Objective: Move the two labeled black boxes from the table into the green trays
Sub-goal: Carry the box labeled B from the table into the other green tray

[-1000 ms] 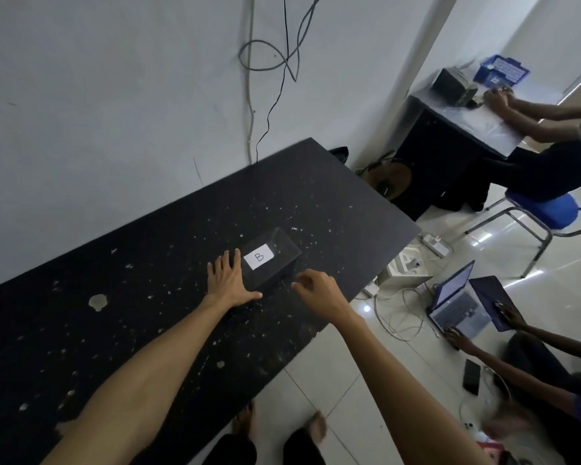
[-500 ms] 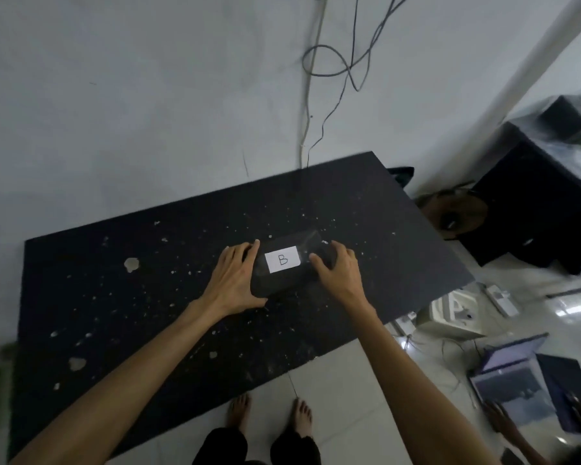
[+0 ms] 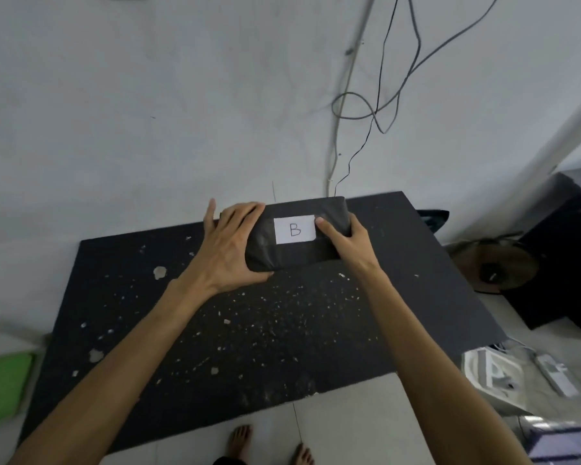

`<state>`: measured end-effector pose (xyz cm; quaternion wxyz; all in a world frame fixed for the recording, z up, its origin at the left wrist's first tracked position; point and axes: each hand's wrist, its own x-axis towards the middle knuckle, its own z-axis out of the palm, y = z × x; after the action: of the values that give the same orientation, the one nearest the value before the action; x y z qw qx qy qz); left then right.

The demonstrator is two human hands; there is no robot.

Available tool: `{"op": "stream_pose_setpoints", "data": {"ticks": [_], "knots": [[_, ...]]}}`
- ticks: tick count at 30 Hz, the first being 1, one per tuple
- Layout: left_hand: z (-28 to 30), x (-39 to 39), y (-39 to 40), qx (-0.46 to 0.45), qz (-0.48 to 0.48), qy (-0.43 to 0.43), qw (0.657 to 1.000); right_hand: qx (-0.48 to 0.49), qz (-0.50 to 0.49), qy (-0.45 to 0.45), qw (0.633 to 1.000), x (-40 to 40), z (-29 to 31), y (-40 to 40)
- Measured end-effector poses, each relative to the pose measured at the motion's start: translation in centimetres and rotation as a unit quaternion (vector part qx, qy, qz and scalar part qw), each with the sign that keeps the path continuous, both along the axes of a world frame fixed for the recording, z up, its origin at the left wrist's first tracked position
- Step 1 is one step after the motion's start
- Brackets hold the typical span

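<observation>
At the far left edge, a bright green plastic tray (image 3: 0, 385) stood beside the black flat counter speckled with pale chips (image 3: 282, 330), and only one corner of it showed; you could not see its inside from here. This was the first risk, I think: the carry toward it would go sideways into a place you saw poorly, so the box could meet the rim and not the opening.

Your left hand (image 3: 228, 250) was clamped on the left end of the black wrapped rectangular box with a white paper label marked B (image 3: 299, 236), palm over the end and thumb under the near lower corner. The box seemed raised from the counter, near the wall edge, but the gap under it was not clear to see. Your right hand (image 3: 346, 243) was clamped on the right end, with the thumb lying on top beside the label.

The wrapping looked smooth, maybe slippery. Because you pressed from two ends only, a loosening of one hand could let the box turn and drop on the counter or on your bare feet (image 3: 269, 444) below. A second labeled box was not in view.
</observation>
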<state>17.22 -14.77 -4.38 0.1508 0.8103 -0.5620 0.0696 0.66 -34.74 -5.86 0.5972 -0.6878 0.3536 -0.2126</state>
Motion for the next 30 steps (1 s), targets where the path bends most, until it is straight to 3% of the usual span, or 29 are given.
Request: {"op": "stream_pose_setpoints", "data": {"ticks": [11,15,18,20,30], "knots": [[5.8,1.5,2.6,-0.059,0.057,0.045,0.996,0.023,0.029,-0.094,0.995,4.3,4.4,2.5],[7.5,2.2,3.5,-0.224,0.159,0.065,0.959,-0.01,0.061,-0.104,0.993,7.0,7.7,4.2],[8.1,1.9,3.5,-0.282,0.184,0.031,0.941,-0.045,0.054,-0.112,0.991,6.8,8.4,5.2],[8.1,2.3,5.6,-0.288,0.222,0.006,0.932,-0.058,0.09,-0.094,0.99,7.7,8.4,7.3],[9.4,1.9,6.1,-0.283,0.181,-0.019,0.942,-0.054,0.076,-0.108,0.99,6.5,9.4,7.3]]}}
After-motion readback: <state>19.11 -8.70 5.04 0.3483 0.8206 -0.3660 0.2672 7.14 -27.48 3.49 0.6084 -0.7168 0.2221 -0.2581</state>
